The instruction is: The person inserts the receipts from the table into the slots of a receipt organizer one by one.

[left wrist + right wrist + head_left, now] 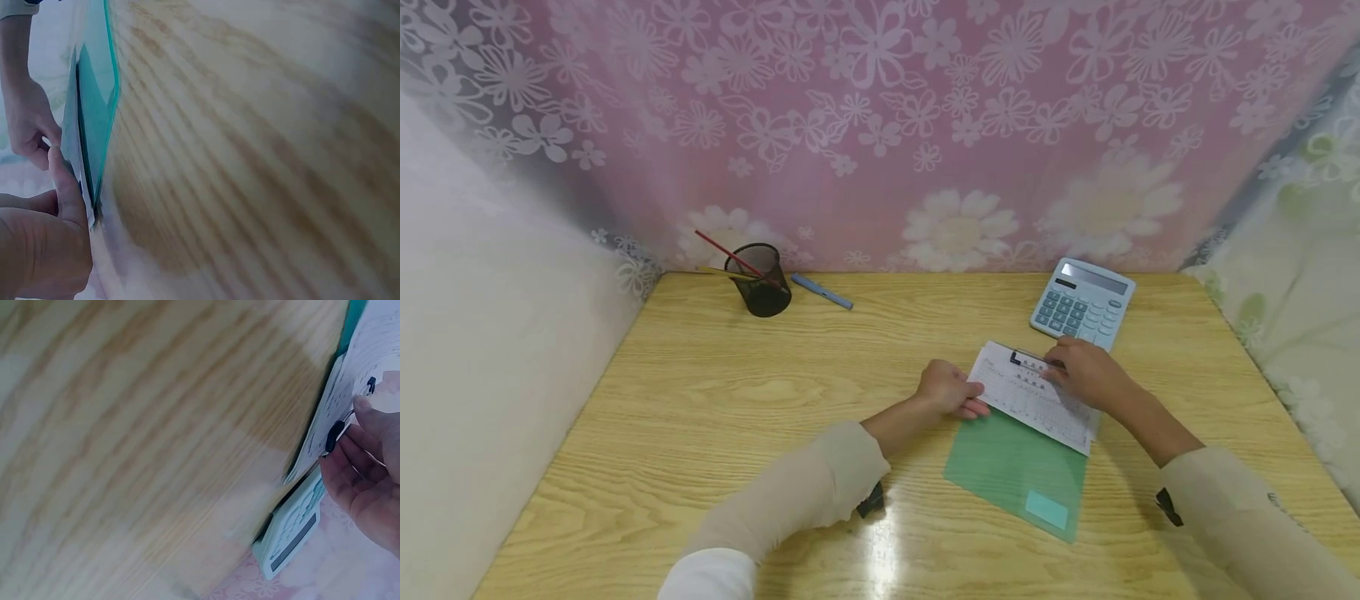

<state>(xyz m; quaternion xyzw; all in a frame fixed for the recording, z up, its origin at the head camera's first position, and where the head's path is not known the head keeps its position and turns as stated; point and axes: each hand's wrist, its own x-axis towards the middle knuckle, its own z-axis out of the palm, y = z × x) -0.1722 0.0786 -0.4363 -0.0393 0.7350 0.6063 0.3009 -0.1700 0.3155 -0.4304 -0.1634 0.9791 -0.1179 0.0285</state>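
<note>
A small clipboard (1028, 392) bears printed sheets (1037, 406) under a metal clip with black ends (335, 435). It lies partly over a green folder (1011, 462) that has a pale blue label. My left hand (951, 390) holds the clipboard's left edge, thumb on top and fingers low at the side. At the top edge my right hand (1086, 371) pinches the clip between thumb and fingers, as the right wrist view shows. Both hands (47, 244) appear in the left wrist view, with the board seen nearly edge-on.
Behind the right hand lies a light blue calculator (1084, 302). A black mesh pen cup (762, 283) with a red and a yellow pencil stands at the back left, with a blue pen (822, 291) beside it. A floral curtain (880, 133) borders the wooden table (715, 400).
</note>
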